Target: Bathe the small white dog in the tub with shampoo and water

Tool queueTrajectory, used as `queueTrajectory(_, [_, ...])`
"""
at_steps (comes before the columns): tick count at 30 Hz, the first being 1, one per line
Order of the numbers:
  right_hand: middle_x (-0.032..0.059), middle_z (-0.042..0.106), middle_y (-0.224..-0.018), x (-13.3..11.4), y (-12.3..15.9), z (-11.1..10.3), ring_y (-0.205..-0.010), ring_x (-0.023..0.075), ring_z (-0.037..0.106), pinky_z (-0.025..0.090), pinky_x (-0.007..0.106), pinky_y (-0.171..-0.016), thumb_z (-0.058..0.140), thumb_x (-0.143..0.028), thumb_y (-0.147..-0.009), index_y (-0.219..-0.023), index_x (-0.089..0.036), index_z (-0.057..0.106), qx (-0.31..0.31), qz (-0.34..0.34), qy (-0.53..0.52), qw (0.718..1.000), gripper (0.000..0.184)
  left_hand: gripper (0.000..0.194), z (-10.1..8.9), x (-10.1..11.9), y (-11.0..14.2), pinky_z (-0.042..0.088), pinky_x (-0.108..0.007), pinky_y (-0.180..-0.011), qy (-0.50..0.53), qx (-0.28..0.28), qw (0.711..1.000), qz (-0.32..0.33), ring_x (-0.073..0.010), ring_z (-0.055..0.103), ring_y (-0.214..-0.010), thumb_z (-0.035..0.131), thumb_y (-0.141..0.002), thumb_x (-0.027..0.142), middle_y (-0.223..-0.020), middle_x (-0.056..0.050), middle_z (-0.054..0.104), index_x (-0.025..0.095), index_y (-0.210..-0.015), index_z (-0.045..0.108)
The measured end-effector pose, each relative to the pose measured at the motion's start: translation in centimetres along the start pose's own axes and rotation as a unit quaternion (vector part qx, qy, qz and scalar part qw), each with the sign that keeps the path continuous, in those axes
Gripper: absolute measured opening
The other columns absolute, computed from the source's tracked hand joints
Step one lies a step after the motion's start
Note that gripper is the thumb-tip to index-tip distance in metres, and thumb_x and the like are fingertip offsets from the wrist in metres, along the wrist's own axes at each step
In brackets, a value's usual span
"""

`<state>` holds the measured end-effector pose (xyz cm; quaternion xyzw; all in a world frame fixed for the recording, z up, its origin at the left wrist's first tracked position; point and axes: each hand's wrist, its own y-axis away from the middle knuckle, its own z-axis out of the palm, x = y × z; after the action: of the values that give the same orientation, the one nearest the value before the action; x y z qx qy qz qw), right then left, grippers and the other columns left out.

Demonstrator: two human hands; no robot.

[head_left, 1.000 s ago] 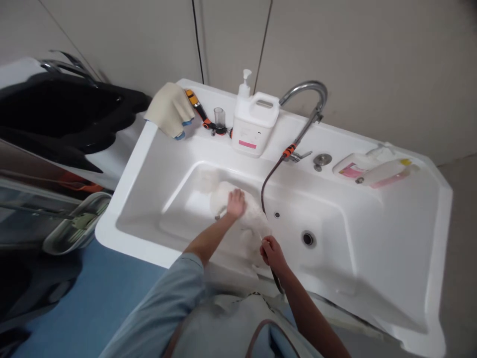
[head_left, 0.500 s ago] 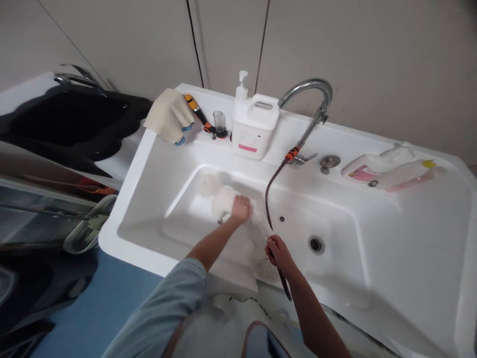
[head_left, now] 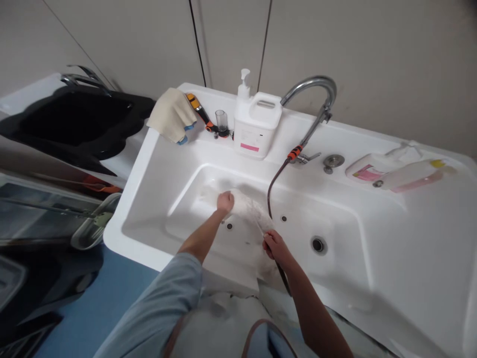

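Note:
My left hand (head_left: 225,202) is closed on a long, white, soft-looking thing (head_left: 248,208) held inside the white sink (head_left: 149,209). Blur hides what kind of thing it is; it stretches from that hand towards the right one. Lower right, my right hand (head_left: 275,245) is wrapped around a thin dark hose (head_left: 271,191). A pale streak like a water jet leaves its front, pointing up-left at the white thing. The hose runs up to an orange-and-black connector (head_left: 295,152) on the curved chrome faucet (head_left: 313,84), and part of it hangs below my right hand.
On the back ledge stand a white jug (head_left: 258,127), a pump bottle (head_left: 244,89), a clear cup (head_left: 221,120) and a yellow-orange-black tool (head_left: 199,109). A beige cloth (head_left: 170,114) drapes over the left corner. Bottles (head_left: 372,166) lie at right. A black basin (head_left: 74,119) adjoins left.
My left hand has shifted left along the white thing, which now stretches out longer towards my right hand. A drain hole beneath has come into view. My right hand stays almost in place with the hose.

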<state>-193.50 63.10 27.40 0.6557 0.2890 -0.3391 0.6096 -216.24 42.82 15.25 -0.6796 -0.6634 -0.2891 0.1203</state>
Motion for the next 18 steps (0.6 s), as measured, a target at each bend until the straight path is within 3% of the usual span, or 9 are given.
queueTrajectory(3, [-0.0095, 0.055, -0.054, -0.9, -1.1, 1.1, -0.033, 0.0063, 0.035, 0.020, 0.022, -0.035, 0.059, -0.057, -0.075, -0.083, -0.027, 0.044, -0.027, -0.011, 0.010, 1.000, 0.035, 0.044, 2.4, -1.0, 2.0, 0.039, -0.047, -0.128, 0.109, 0.054, 0.987, 0.104, -0.0285, 0.060, -0.142, 0.047, -0.098, 0.018, -0.144, -0.015, 0.070, 0.014, -0.131, 0.075])
queueTrajectory(8, [-0.0096, 0.053, -0.052, -1.4, -2.5, 2.8, -0.034, 0.0071, 0.035, 0.020, 0.022, -0.036, 0.059, -0.053, -0.079, -0.083, -0.026, 0.045, -0.027, -0.016, 0.011, 0.999, 0.030, 0.042, 2.6, -2.0, 1.3, 0.045, -0.045, -0.125, 0.197, 0.038, 0.978, 0.057, -0.0267, 0.067, -0.133, 0.042, -0.101, 0.018, -0.134, -0.014, 0.076, 0.012, -0.121, 0.079])
queueTrajectory(12, [-0.0091, 0.053, -0.054, -1.1, -2.6, 3.3, -0.034, 0.0068, 0.034, 0.020, 0.022, -0.037, 0.059, -0.051, -0.082, -0.082, -0.026, 0.044, -0.030, -0.012, 0.002, 0.999, 0.029, 0.047, 2.3, -1.2, 0.2, 0.048, -0.041, -0.122, 0.245, 0.031, 0.968, 0.049, -0.0225, 0.070, -0.128, 0.035, -0.102, 0.014, -0.127, -0.010, 0.080, 0.014, -0.112, 0.082])
queueTrajectory(15, [-0.0089, 0.053, -0.054, -0.9, -2.2, 3.1, -0.035, 0.0066, 0.034, 0.020, 0.022, -0.037, 0.060, -0.052, -0.082, -0.082, -0.026, 0.044, -0.031, -0.019, -0.002, 0.999, 0.030, 0.049, 2.6, -0.2, 0.2, 0.047, -0.038, -0.122, 0.242, 0.032, 0.968, 0.054, -0.0212, 0.070, -0.129, 0.034, -0.103, 0.014, -0.126, -0.010, 0.080, 0.015, -0.111, 0.082])
queueTrajectory(18, [-0.0090, 0.053, -0.055, -0.4, -1.7, 2.5, -0.035, 0.0063, 0.033, 0.020, 0.022, -0.036, 0.060, -0.054, -0.081, -0.083, -0.026, 0.044, -0.021, -0.019, -0.005, 1.000, 0.032, 0.051, 2.7, 0.8, 0.2, 0.048, -0.036, -0.119, 0.174, 0.011, 0.982, 0.066, -0.0221, 0.069, -0.129, 0.031, -0.105, 0.015, -0.129, -0.011, 0.079, 0.015, -0.118, 0.081])
